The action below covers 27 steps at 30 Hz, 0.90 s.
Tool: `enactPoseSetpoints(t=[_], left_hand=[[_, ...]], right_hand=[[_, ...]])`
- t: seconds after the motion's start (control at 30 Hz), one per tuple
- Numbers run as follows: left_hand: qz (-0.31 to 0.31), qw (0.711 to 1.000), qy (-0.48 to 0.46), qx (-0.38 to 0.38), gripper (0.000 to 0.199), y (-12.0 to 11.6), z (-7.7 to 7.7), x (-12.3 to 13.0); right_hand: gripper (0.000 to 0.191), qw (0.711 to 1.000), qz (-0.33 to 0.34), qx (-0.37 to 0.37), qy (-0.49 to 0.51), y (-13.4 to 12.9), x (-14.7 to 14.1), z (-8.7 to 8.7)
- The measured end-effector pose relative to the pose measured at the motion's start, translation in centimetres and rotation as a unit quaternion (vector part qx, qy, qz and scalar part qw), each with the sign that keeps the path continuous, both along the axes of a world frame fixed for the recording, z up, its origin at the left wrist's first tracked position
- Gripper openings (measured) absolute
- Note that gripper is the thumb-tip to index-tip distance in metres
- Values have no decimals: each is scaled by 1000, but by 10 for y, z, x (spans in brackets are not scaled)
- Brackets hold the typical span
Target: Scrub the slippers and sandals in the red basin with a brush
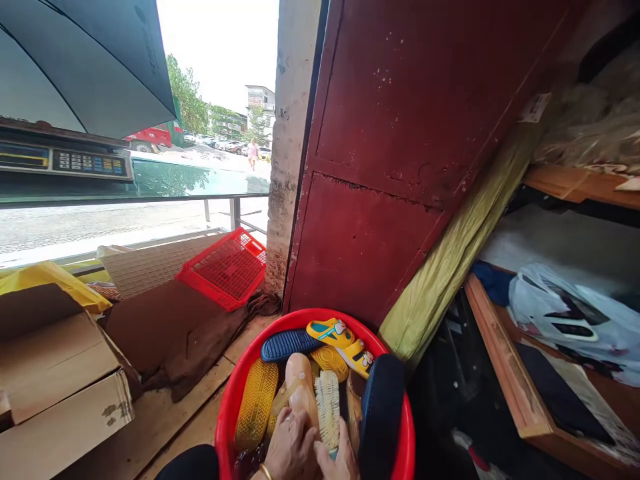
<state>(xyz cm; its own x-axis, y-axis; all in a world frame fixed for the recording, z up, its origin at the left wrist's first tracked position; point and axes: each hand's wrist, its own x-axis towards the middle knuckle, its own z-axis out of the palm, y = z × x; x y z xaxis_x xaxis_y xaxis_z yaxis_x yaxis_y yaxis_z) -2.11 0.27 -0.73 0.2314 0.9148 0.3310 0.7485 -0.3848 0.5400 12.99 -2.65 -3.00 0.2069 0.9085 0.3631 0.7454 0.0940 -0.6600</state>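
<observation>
My left hand [291, 443], fingers curled, grips a beige sandal [299, 379] with a clear-looking strap. My right hand [341, 459] is closed round the lower end of a scrub brush [328, 408], whose pale bristles face up beside the sandal. Both hands are inside a red basin [411, 427] packed with footwear. Around them lie a yellow sole [256, 400], a dark blue slipper [289, 345], yellow slippers [325, 329] with cartoon figures, and a navy slipper [384, 413] leaning at the right rim. A little water shows at the lower left of the basin.
A dark red metal door [370, 247] stands right behind the basin. Left are an open cardboard box [65, 400], brown cloth [170, 333] and a red plastic crate [225, 267]. A yellow-green wrapped roll [450, 267] leans at right, near wooden shelving [510, 360] with plastic bags.
</observation>
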Motion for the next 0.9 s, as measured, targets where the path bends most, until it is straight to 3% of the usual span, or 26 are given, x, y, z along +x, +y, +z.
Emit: enactPoseSetpoints(t=[0.1, 0.2, 0.33, 0.5, 0.67, 0.8, 0.9], left_hand=[[-30, 995, -72, -60, 28, 1, 9, 2], [-2, 982, -122, -144, 25, 4, 16, 5], [-38, 968, -151, -197, 30, 10, 7, 7], [-42, 963, -172, -203, 33, 12, -2, 8], [-21, 965, -177, -195, 31, 11, -5, 10], [-13, 963, -183, -198, 31, 13, -12, 12], [1, 963, -185, -197, 30, 13, -17, 13]], right_hand=[[55, 1000, 3, -12, 13, -11, 14, 12], [59, 999, 34, -35, 0, -38, 28, 39], [59, 994, 84, -45, -55, -81, 29, 61], [60, 988, 70, -55, -124, -120, 7, 58], [66, 979, 70, -74, -174, -127, -5, 65], [73, 957, 108, -128, -238, -140, -4, 70], [69, 942, 92, -156, -283, -141, -4, 70]])
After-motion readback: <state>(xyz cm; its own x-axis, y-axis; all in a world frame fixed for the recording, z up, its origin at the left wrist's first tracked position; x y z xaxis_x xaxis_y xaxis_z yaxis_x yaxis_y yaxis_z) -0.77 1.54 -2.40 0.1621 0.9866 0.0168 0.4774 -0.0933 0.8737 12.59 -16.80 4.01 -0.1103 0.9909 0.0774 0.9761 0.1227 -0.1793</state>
